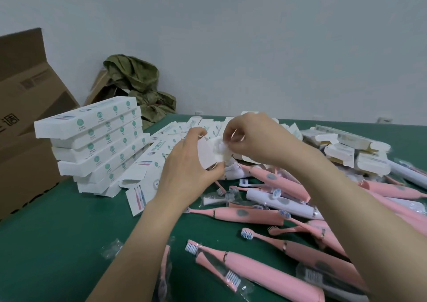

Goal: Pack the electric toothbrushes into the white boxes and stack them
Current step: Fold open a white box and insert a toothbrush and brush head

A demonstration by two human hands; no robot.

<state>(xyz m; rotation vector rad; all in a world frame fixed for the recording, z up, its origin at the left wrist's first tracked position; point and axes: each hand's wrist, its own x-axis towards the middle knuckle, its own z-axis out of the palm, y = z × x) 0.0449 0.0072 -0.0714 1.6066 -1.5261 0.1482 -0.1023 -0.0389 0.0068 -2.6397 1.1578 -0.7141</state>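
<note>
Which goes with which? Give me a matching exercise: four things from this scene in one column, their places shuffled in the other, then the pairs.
Things
1. stack of white boxes
2. single white box
3. green cloth
4. nearest pink toothbrush

Places
A. against the back wall
B. held by the left hand, its flap pinched by the right hand
C. on the green table, closest to the camera
D. beside the brown carton

Pairs: 1-D, 2-B, 3-A, 4-C
</note>
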